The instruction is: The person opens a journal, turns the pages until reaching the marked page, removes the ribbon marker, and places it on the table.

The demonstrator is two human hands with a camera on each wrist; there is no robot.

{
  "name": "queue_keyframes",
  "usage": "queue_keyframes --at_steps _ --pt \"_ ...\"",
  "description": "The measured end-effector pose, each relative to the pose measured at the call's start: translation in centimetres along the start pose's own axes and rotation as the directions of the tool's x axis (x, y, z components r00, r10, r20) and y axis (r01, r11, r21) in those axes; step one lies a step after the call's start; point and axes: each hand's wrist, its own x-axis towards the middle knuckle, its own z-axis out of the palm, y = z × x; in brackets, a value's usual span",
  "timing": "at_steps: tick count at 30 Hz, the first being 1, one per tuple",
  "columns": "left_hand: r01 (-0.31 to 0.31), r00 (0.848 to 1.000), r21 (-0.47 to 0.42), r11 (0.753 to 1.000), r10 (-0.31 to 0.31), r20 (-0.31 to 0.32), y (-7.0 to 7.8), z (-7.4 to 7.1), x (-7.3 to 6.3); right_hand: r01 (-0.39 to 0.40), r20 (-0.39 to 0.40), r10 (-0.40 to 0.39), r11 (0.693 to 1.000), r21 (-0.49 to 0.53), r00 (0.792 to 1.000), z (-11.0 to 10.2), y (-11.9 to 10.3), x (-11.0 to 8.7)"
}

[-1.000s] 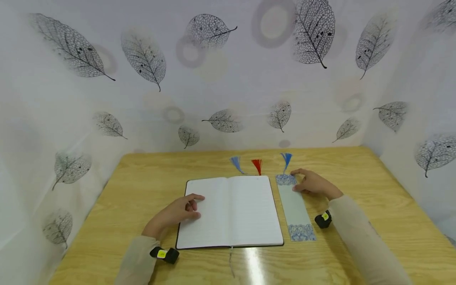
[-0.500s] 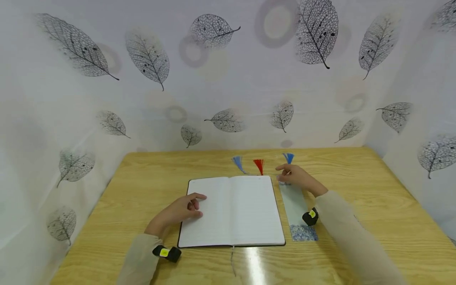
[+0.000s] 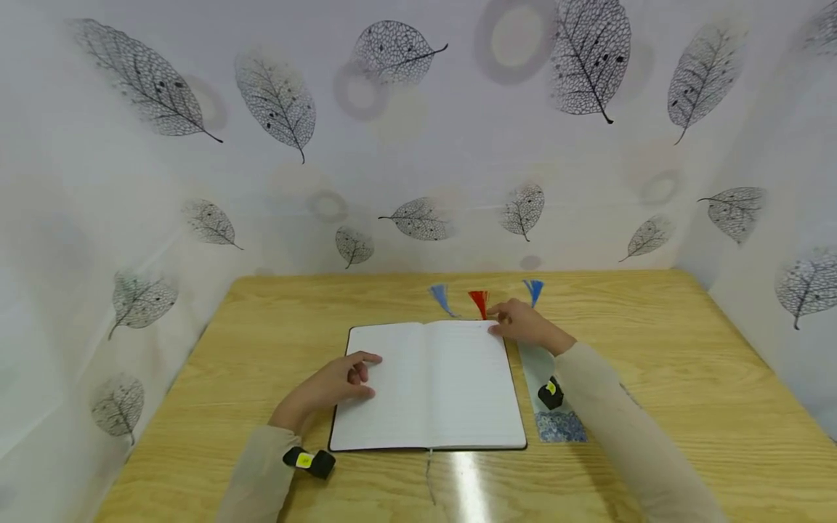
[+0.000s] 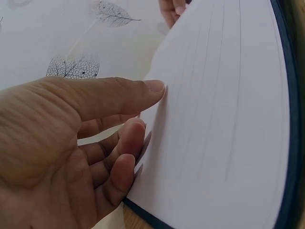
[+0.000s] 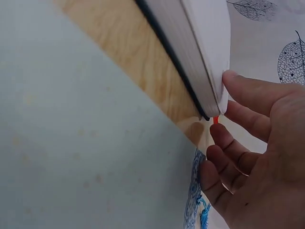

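An open notebook with lined white pages and a dark cover lies flat on the table. My left hand rests on its left page, fingers loosely bent, with nothing held. At the top right corner of the notebook is my right hand; in the right wrist view its thumb touches the page corner while the other fingers spread loosely past the edge. A red tassel emerges behind the notebook's top edge, close to the right fingertips. Under the right wrist lies a pale bookmark with blue patterned ends, partly hidden.
A light blue tassel lies behind the notebook, left of the red one. The bookmark's blue tassel points toward the back edge. A thin grey ribbon trails from the spine onto the wooden table. Leaf-printed curtains enclose it.
My right hand has moved left from the bookmark's top to the notebook's top right corner, and the right forearm now covers part of the bookmark. The left hand stays on the page.
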Motion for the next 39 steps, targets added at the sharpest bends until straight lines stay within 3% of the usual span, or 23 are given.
queue_keyframes --at_steps 4,11,15,25,31,39 --pt "0.001 1.0 0.012 1.0 -0.001 0.0 0.2 0.0 -0.1 0.03 0.027 -0.029 0.998 -0.049 0.999 0.2 0.0 0.0" --pt "0.008 1.0 0.007 1.0 -0.008 0.0 0.3 0.0 -0.2 -0.026 0.026 0.029 0.994 -0.103 0.999 0.3 -0.6 -0.9" --pt "0.012 1.0 0.007 1.0 -0.012 -0.003 0.1 0.0 -0.2 -0.019 0.027 0.022 0.994 -0.104 0.999 0.2 -1.1 -1.1" --pt "0.01 1.0 -0.003 1.0 -0.01 -0.003 -0.1 0.1 0.1 -0.075 -0.01 0.076 0.992 0.103 0.997 -0.1 -1.4 -1.7" --pt "0.007 1.0 -0.005 1.0 -0.007 -0.004 -0.1 0.1 0.0 -0.111 0.027 0.108 0.956 0.27 0.994 0.0 -1.5 -2.8" --pt "0.005 1.0 -0.001 1.0 -0.005 -0.006 -0.1 0.1 -0.1 -0.119 0.116 0.073 0.881 0.457 0.991 -0.5 -2.2 -4.4"
